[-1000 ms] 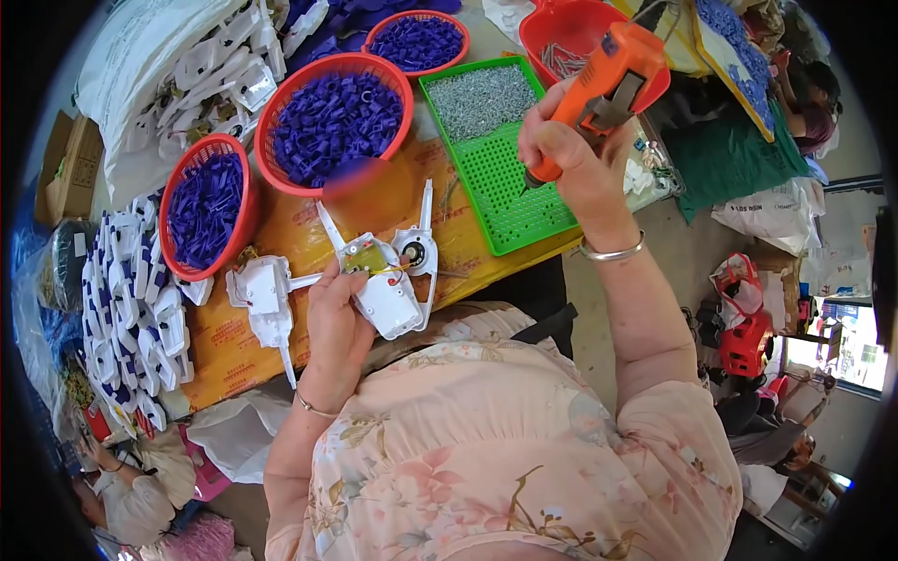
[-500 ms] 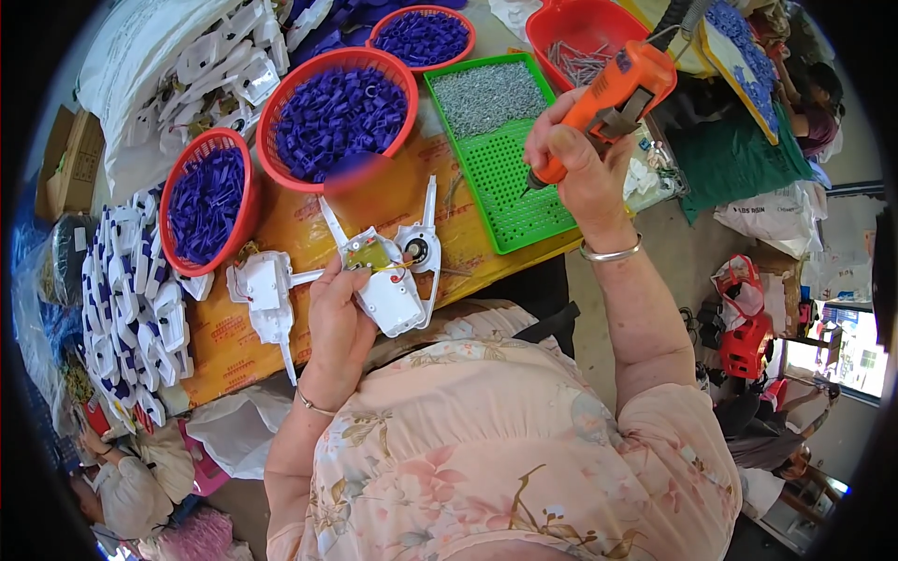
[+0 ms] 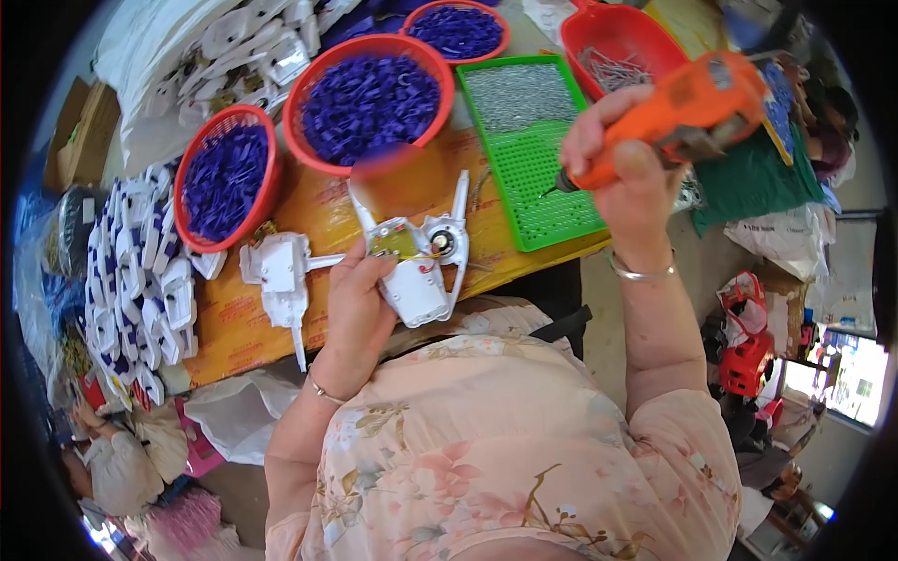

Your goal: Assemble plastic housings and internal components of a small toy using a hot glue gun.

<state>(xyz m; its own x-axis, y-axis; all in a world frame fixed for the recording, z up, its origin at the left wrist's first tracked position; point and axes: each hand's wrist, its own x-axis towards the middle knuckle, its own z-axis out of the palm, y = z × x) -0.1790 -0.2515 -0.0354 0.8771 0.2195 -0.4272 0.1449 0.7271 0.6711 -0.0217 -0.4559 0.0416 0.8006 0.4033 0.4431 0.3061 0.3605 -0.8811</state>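
Yellow surface (image 3: 234,327) is packed with baskets of purple clips (image 3: 369,98), and my left hand (image 3: 360,309) fingers clamp an open white shell (image 3: 416,271) over its edge while my right hand (image 3: 622,168) grips the orange screwdriver (image 3: 687,107), raised off it, screws apparently not driven yet.

Driver (image 3: 687,112): orange
Shell (image 3: 416,271): white
Baskets (image 3: 271,178): red
Clips (image 3: 369,93): purple
Tray (image 3: 552,201): green, dotted
Desk (image 3: 243,332): orange
Blouse (image 3: 496,458): pink, floral

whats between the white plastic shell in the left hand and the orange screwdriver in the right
In the head view, a bare strip of the orange-papered table and the near corner of the green screw tray lie between the white plastic shell and the orange electric screwdriver.
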